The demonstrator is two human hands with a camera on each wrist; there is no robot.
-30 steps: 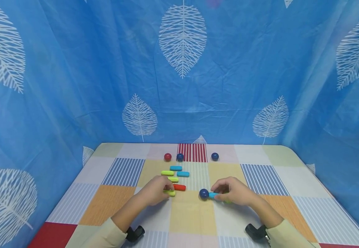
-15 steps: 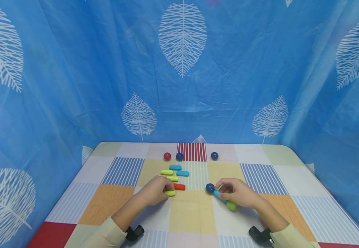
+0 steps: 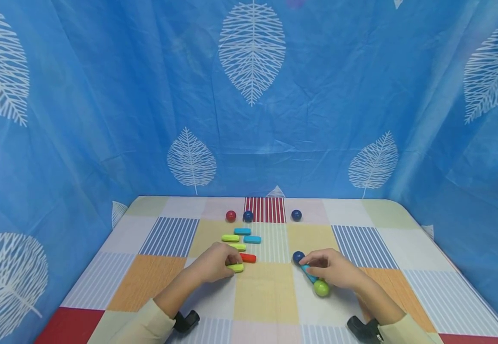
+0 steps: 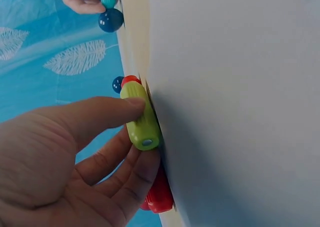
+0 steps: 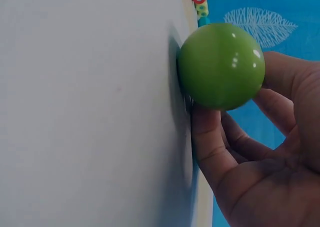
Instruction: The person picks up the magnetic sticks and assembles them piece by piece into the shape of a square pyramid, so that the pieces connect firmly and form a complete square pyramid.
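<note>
My left hand [image 3: 213,263] pinches a yellow-green magnetic rod [image 4: 139,114] between thumb and fingers, low over the cloth. A small metal disc shows in the rod's near end. Beside it lies a red rod [image 3: 249,258]. On the right, my right hand [image 3: 333,268] holds a light blue rod [image 3: 308,273] between thumb and fingers. A dark blue ball [image 3: 298,257] sits at the rod's far end and a green ball [image 3: 321,288] at its near end. In the right wrist view the green ball [image 5: 221,66] hides most of the rod.
Beyond the left hand lie two more yellow-green rods [image 3: 230,238] and two light blue rods [image 3: 252,240]. Farther back stand a red ball [image 3: 230,216] and two dark blue balls [image 3: 296,215]. A patchwork cloth [image 3: 266,291] covers the table; blue curtains [image 3: 317,95] enclose it.
My right hand has swung the light blue rod round: its dark blue ball moved right and away, and the green ball came into sight nearer me. My left hand has stayed nearly still.
</note>
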